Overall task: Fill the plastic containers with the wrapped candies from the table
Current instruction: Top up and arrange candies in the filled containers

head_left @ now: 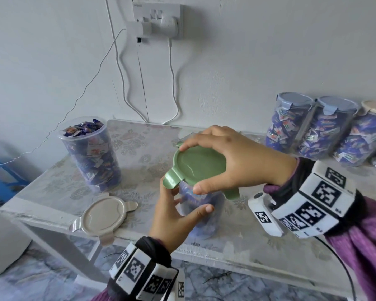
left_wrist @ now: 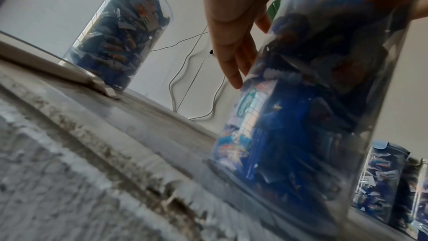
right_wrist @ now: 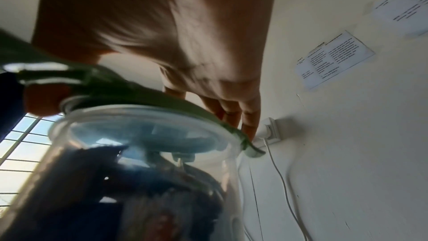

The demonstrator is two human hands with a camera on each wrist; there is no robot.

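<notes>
Two hands are engaged on one clear plastic container [head_left: 204, 216], a smooth-walled cylinder packed with crinkly blue wrapped candies [left_wrist: 289, 135], standing near the front edge of the table [head_left: 139, 144]. Right hand [head_left: 232, 157]: fingers and thumb are curled round a round matte green lid [head_left: 199, 165] with flat clip tabs, held over the container mouth; seating cannot be judged, though in the right wrist view it appears slightly tilted on the rim. Left hand [head_left: 174, 216]: thumb and fingers are wrapped round the container wall below the lid. Table surface is covered in pale, floral-patterned cloth. A beige lid [head_left: 104, 216] lies flat at the front edge, left. Behind it, an open container [head_left: 91, 153] is heaped to the brim with candies. Three lidded containers [head_left: 321, 129], all filled, are ranged along the wall at right. White cables [head_left: 172, 83] hang from a wall socket [head_left: 159, 18].
</notes>
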